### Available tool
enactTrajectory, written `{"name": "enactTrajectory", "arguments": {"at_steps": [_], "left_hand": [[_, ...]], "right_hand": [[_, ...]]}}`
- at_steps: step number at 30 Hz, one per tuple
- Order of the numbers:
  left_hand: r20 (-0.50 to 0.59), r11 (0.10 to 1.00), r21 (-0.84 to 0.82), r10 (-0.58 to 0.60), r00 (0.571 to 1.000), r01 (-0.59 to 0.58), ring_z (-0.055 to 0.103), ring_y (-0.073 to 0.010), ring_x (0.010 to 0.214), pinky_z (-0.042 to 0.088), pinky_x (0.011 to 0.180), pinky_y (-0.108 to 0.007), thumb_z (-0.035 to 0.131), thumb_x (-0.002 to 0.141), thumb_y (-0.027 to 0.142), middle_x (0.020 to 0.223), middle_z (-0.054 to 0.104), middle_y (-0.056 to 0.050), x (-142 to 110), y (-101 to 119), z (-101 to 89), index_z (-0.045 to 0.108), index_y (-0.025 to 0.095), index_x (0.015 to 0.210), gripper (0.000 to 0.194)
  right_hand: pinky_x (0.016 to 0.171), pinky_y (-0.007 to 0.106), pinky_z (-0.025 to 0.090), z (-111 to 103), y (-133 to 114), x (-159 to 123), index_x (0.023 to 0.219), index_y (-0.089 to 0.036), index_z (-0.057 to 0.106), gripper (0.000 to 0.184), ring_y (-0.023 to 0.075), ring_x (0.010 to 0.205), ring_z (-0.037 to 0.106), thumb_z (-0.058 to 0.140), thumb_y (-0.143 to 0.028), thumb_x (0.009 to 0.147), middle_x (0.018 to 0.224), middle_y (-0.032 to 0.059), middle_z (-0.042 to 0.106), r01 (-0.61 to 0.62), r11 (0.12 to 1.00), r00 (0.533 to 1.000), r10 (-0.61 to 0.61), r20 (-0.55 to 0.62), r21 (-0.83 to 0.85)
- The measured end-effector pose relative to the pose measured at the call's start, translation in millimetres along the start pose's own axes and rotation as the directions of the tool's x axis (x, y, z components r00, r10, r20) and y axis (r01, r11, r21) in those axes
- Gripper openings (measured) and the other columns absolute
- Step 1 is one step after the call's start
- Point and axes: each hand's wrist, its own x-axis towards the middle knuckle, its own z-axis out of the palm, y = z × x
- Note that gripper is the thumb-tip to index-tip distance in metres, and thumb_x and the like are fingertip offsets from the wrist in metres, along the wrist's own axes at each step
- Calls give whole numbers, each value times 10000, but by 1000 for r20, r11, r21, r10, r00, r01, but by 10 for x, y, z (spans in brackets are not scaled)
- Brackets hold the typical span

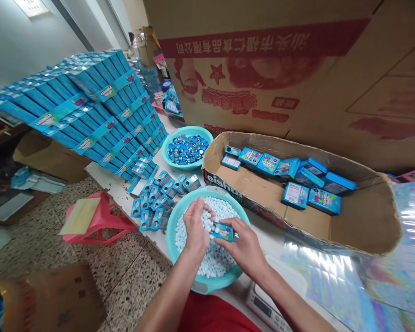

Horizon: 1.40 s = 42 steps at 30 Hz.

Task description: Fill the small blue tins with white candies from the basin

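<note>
My left hand [198,228] is cupped around a handful of small white candies [206,219], its fingers curled over the basin. Between the thumb and fingers of my right hand [246,244] is a small blue candy box [224,232], lying on its side. The box's end points at the left palm, where candies sit against it. Both hands are above a turquoise basin [170,235] filled with the same white candies [212,268]. Left of the basin, several small blue boxes [161,200] stand close together, with round openings visible on some.
A long cardboard tray [363,221] at right holds several blue boxes [324,201]. Behind, a turquoise bowl [166,154] contains blue and silver round caps [188,150]. Packed blue displays [100,110] are stacked at left. A scale [264,306] sits by my right forearm; a red stool [105,221] stands below.
</note>
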Motion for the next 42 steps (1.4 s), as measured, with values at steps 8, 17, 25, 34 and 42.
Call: {"name": "enactTrajectory", "arguments": {"at_steps": [8,17,25,34,42], "left_hand": [[15,999,39,21,1000,-21,465,-73,451,361,434,-201,668,718,466,553,489,36,-66,-20,47,495,156,606,372],[10,988,69,138,990,-139,482,-93,471,409,503,-227,609,783,448,500,481,35,-135,-8,45,486,166,566,377],[-34,992,99,87,996,-83,370,-62,377,293,389,-204,622,768,459,454,392,65,-65,-149,53,426,172,532,420],[85,998,64,-20,996,15,346,-55,355,244,352,-193,647,730,503,446,375,67,-161,-21,150,403,178,534,452],[252,697,688,32,967,-202,559,-156,665,456,619,-263,544,778,532,664,586,-25,331,-339,-397,555,198,646,360]], "right_hand": [[790,395,458,6,19,-16,981,-231,623,293,257,909,602,730,-291,716,934,53,665,1,1000,1000,-1,-23,3],[796,380,463,5,-49,-77,987,-228,618,325,244,913,603,756,-228,694,949,40,668,18,999,998,-16,-57,38],[791,401,462,85,1,-118,961,-219,630,345,260,909,601,769,-170,649,918,44,671,-76,997,995,75,-65,-14],[816,367,459,60,107,-89,929,-213,634,340,232,910,604,770,-168,621,925,30,658,-123,975,987,139,-75,187],[771,334,491,-797,350,-815,963,-220,583,323,207,862,619,726,-327,694,978,38,649,-268,911,934,325,-148,312]]}}
